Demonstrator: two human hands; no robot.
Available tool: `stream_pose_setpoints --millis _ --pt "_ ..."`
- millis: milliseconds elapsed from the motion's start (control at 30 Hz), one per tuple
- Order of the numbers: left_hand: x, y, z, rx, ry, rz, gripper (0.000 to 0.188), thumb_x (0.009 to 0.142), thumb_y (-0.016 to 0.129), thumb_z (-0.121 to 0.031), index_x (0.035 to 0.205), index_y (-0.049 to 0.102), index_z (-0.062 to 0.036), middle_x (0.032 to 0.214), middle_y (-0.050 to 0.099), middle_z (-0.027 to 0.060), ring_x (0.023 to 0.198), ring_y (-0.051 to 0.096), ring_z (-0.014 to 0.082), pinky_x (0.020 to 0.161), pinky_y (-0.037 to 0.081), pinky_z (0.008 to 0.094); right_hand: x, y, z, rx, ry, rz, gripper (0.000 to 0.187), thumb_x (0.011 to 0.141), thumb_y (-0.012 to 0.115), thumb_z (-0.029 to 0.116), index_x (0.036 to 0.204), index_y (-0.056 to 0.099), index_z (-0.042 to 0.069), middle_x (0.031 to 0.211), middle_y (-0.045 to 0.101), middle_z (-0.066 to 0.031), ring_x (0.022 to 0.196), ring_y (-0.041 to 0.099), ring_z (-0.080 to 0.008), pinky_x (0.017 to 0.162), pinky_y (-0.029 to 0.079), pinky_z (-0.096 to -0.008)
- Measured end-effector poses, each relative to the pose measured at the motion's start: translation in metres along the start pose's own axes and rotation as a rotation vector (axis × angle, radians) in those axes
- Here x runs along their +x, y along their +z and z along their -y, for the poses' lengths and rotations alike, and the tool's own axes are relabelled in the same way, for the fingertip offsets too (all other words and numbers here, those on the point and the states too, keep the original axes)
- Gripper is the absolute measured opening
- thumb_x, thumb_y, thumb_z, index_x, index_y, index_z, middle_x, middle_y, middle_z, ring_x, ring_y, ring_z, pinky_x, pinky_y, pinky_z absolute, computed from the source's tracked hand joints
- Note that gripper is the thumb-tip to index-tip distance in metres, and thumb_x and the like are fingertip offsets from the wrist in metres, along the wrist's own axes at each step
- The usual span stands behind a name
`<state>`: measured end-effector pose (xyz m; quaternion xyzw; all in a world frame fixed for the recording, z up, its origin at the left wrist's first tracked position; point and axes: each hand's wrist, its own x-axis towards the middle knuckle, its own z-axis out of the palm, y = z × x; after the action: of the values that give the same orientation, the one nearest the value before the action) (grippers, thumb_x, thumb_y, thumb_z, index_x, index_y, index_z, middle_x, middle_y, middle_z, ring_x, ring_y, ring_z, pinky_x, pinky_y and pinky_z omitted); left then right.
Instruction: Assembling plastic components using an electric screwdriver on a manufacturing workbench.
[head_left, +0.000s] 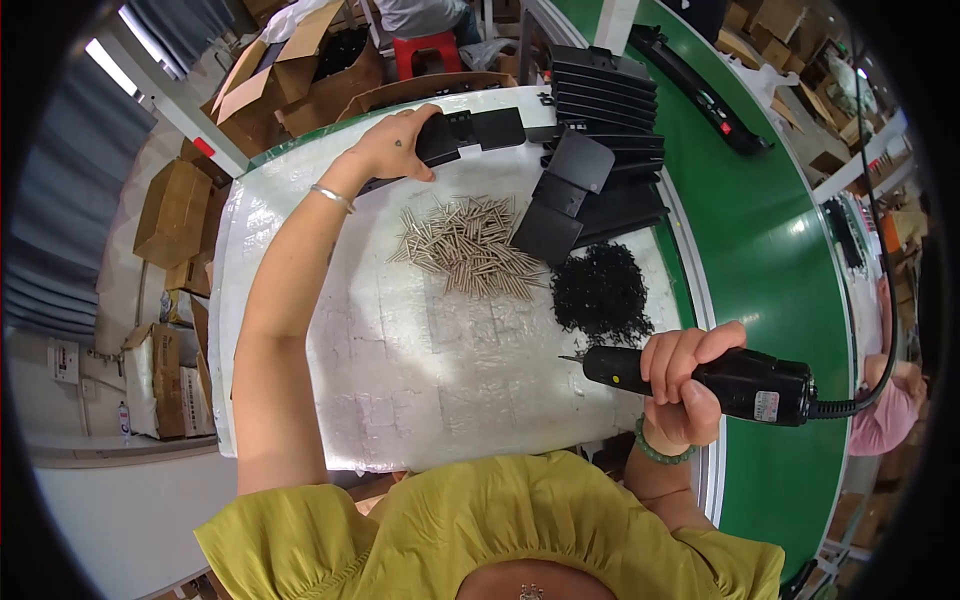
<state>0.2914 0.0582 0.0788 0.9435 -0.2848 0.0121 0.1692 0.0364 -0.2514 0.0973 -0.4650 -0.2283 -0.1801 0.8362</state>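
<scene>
My left hand [392, 147] reaches to the far edge of the white-covered table, its thumb and fingers closed around a flat black plastic part [490, 130]. In my right hand [684, 378], near the right front, is a black electric screwdriver [752, 385] with its thin bit pointing left over the table. A heap of slim silvery metal pins [470, 250] lies between the hands. Beside it is a pile of small black pieces [600, 290], too small to make out singly. Another black plastic part [562, 195] leans against more black parts at the back right.
Ribbed black parts [603, 95] are stacked at the far right corner. A green conveyor belt [775, 300] runs along the right, bearing a long black piece [700, 90]. The screwdriver's cable [885, 300] hangs at the right. Cardboard boxes [175, 215] stand beyond the table's left side.
</scene>
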Motion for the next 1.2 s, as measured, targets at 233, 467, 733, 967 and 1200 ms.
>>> stream_pose_setpoints --millis 233,467,733,967,1200 --pt "-0.013 0.011 -0.003 0.209 -0.09 0.024 0.09 0.053 0.081 -0.021 0.132 0.037 -0.0129 0.112 0.054 0.0196 0.105 0.052 0.0375 0.091 0.044 0.0409 -0.014 -0.006 0.02 -0.023 -0.001 -0.019 0.029 0.074 0.059 0.007 0.096 0.041 0.007 0.057 0.045 -0.0016 0.045 0.042 -0.012 0.052 0.039 -0.0283" --pt "-0.097 -0.013 -0.049 -0.484 -0.205 -0.153 0.091 0.056 0.078 -0.014 0.135 0.033 -0.0093 0.116 0.052 0.0198 0.103 0.054 0.0339 0.093 0.042 0.0374 -0.012 -0.008 0.014 -0.014 -0.017 0.003 0.026 0.074 0.054 0.009 0.096 0.041 0.005 0.057 0.041 0.0005 0.044 0.037 -0.0088 0.049 0.035 -0.0238" --pt "-0.205 -0.007 -0.104 -0.031 -0.194 0.199 0.08 0.053 0.069 -0.004 0.128 0.043 -0.0127 0.101 0.052 0.0116 0.093 0.054 0.0328 0.079 0.047 0.0388 -0.008 -0.004 0.003 0.06 0.003 0.096 0.03 0.074 0.059 0.01 0.096 0.04 0.006 0.055 0.043 -0.0009 0.044 0.04 -0.0112 0.051 0.037 -0.027" --pt "-0.247 0.014 -0.121 -0.104 -0.197 0.174 0.079 0.054 0.069 -0.005 0.129 0.043 -0.008 0.101 0.055 0.014 0.093 0.055 0.0349 0.08 0.047 0.0378 -0.01 -0.007 0.0 0.052 0.06 0.186 0.025 0.073 0.055 0.013 0.095 0.044 0.008 0.058 0.041 0.0037 0.051 0.04 -0.0066 0.058 0.033 -0.0236" --pt "-0.232 0.014 -0.096 -0.59 -0.119 0.372 0.06 0.07 0.061 -0.016 0.128 0.049 -0.0012 0.101 0.062 0.0179 0.093 0.059 0.028 0.083 0.046 0.0321 -0.01 0.003 0.003 0.087 0.068 0.214 0.026 0.072 0.056 0.012 0.095 0.045 0.008 0.058 0.042 0.0037 0.051 0.041 -0.0069 0.058 0.033 -0.0243"
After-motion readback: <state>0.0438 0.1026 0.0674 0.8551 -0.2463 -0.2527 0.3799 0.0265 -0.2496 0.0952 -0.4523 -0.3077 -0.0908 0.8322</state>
